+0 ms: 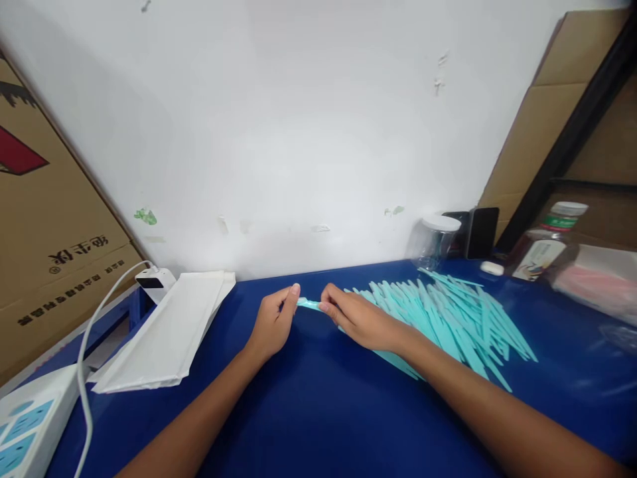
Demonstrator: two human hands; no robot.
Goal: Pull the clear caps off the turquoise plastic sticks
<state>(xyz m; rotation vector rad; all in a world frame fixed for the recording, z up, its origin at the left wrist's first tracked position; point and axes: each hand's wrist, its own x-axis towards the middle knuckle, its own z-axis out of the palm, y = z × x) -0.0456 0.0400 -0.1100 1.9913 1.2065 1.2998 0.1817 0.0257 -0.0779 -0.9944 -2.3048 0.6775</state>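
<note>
Between my two hands a thin turquoise stick-like piece (pixel 309 304) is stretched, with a whitish part at its left end. The fingers of my left hand (pixel 275 318) pinch that left end, thumb on top. My right hand (pixel 361 317) is closed on the other end, thumb against forefinger. Much of the piece is hidden by the fingers. Just behind and right of my right hand lies a loose pile of similar turquoise sticks (pixel 448 315) on the blue tabletop (pixel 308 411).
White paper sheets (pixel 162 332) lie at left, near a white charger (pixel 155 282) with a cable and a power strip (pixel 37 411). A cardboard box (pixel 54 219) leans at far left. Along the back right stand a clear jar (pixel 432 244), a dark phone (pixel 482 232) and a bottle (pixel 545 245).
</note>
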